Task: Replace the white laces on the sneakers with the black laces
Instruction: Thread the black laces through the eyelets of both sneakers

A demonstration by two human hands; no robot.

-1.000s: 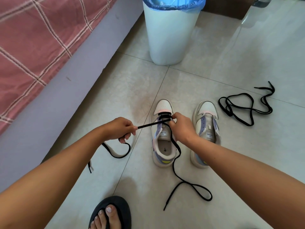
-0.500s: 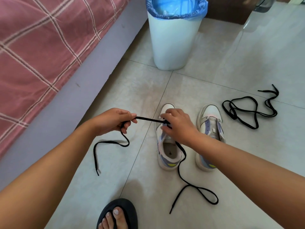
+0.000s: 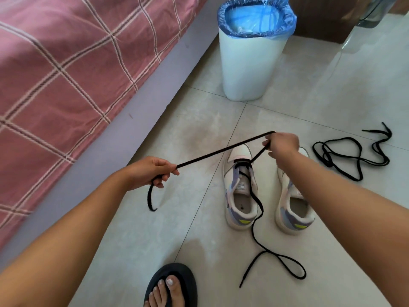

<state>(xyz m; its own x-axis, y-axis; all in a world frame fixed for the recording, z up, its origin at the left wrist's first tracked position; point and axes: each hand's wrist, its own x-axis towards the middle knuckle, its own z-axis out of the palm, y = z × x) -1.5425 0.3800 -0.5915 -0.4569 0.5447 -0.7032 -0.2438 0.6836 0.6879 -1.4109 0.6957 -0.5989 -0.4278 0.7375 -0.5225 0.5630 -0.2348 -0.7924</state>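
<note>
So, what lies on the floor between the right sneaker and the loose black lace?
In the head view, only bare floor tile lies between the right sneaker and the loose black lace.

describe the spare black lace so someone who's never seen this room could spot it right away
Start at the white bin with the blue liner, then drop to the two sneakers on the tiles. Right of them, the spare black lace lies loose in a tangle, untouched, unlike the one both hands are threading.

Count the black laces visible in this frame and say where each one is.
2. One black lace is threaded through the left sneaker, held by the left hand and right hand. The spare lace lies loose on the floor right of the right sneaker.
</note>
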